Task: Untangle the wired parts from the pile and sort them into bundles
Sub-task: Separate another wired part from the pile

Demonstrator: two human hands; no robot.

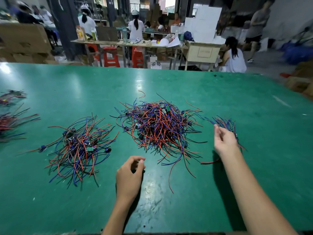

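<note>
The big tangled pile is sitting centre, still largest. At nine o'clock a smaller heap is lying loose, with bundles beyond. At three o'clock the right hand is gripping a bundle. The left hand is hovering, loosely curled, empty. Much sorting is remaining.

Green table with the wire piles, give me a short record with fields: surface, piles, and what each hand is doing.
surface: green table
main pile: big tangle of wires, centre
second pile: smaller heap, to its left
far-left bundles: two bunches at the edge, blurred
left hand: loosely curled, seems to hold nothing
right hand: over a small bunch of wires; grip unclear
</note>
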